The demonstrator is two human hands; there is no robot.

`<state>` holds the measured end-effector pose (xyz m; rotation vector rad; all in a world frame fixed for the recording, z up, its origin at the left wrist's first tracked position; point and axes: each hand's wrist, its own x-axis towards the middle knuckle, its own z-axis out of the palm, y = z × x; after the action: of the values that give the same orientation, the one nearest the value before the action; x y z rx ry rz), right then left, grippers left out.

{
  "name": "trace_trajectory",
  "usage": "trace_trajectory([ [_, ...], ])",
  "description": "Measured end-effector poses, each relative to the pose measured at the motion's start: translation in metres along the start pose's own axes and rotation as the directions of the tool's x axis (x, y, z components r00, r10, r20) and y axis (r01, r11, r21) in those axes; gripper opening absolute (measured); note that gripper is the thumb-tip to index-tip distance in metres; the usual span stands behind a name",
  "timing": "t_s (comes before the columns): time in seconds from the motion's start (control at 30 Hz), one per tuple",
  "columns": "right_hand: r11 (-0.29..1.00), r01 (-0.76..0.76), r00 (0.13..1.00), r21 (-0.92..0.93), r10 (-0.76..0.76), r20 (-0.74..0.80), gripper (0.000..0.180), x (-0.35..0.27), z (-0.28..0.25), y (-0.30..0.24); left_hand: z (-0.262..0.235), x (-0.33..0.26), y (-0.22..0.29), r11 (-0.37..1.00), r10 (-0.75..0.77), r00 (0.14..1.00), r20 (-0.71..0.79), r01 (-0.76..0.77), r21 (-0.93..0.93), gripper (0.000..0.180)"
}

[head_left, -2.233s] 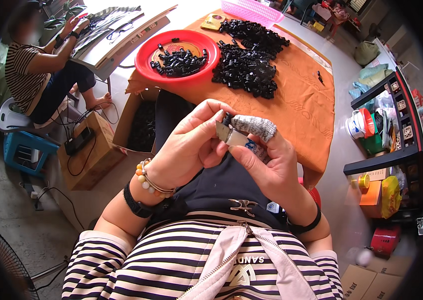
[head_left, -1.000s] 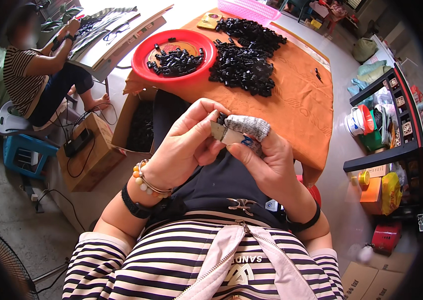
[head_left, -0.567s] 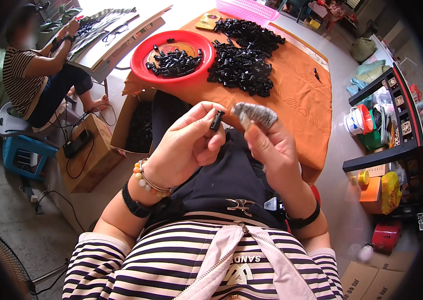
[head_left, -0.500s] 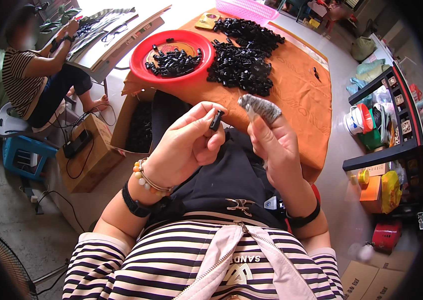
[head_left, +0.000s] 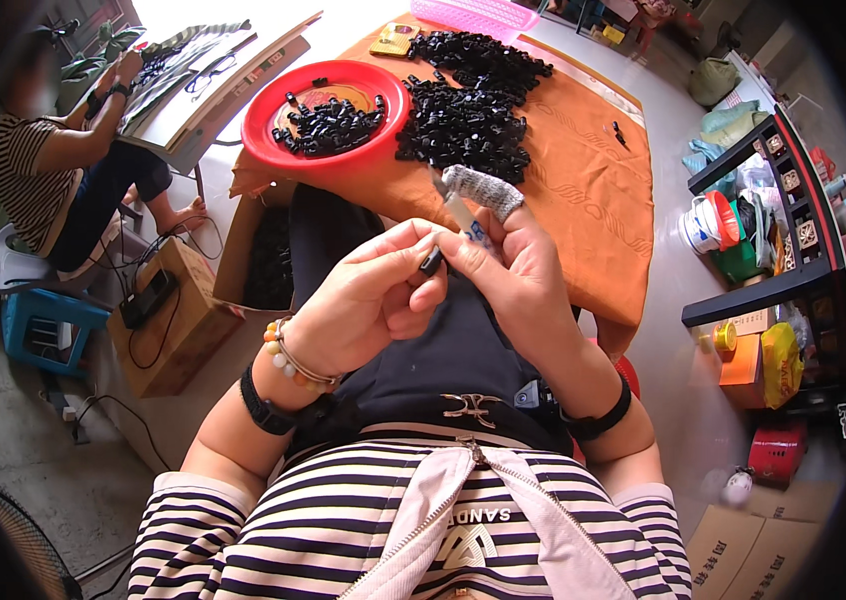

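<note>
Slippage looks like the chief risk. Relative to the red tray [head_left: 255,130], the small black piece [head_left: 431,262] is nearer the wearer and off to the right, pinched between thumb and finger of the left hand [head_left: 373,285], much of it covered. The right hand [head_left: 508,265] has its grip wrapped around a pale-handled knife [head_left: 460,212], blade pointing away from the wearer, toward the pile of black pieces [head_left: 468,130] just right of the tray on the cloth-covered tabletop [head_left: 588,190]. With so little of it in a bare pinch, the piece could twist or pop out under pressure. The thumbs sit close together, so a careless turn of the knife could bring its edge onto skin; the grey knit sleeve [head_left: 488,188] covers only one right finger. A dropped piece could tumble past the tray's near side toward the carton [head_left: 236,250] below.
</note>
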<state>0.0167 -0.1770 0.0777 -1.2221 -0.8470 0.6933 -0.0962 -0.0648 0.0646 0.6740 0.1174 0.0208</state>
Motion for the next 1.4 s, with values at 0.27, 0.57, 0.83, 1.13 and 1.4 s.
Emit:
trace_trajectory([
  [0.27,1.0,0.024,1.0,-0.003,-0.024,-0.018,0.041,-0.001,0.005,-0.001,0.0,0.0,-0.001,1.0,-0.016,1.0,-0.006,0.016,-0.021,0.019],
  [0.57,0.981,-0.122,0.992,0.154,0.126,-0.016,0.035,0.0,-0.004,-0.004,-0.005,0.002,0.002,1.0,-0.004,1.0,-0.015,0.003,-0.022,0.021],
  [0.83,0.984,-0.147,0.987,0.1,0.152,-0.043,0.036,-0.003,-0.01,0.001,-0.068,0.039,0.058,0.903,0.425,0.859,-0.284,-0.38,0.202,0.022],
  [1.13,0.974,-0.216,0.976,0.068,0.217,-0.007,0.031,-0.004,-0.013,0.003,-0.119,0.065,0.099,0.894,0.447,0.731,-0.515,-0.351,0.278,0.042],
  [1.4,0.962,-0.238,0.971,0.131,0.241,-0.006,0.035,-0.003,-0.01,0.008,0.021,0.012,0.078,0.303,0.613,0.688,0.388,-0.658,0.689,0.024],
])
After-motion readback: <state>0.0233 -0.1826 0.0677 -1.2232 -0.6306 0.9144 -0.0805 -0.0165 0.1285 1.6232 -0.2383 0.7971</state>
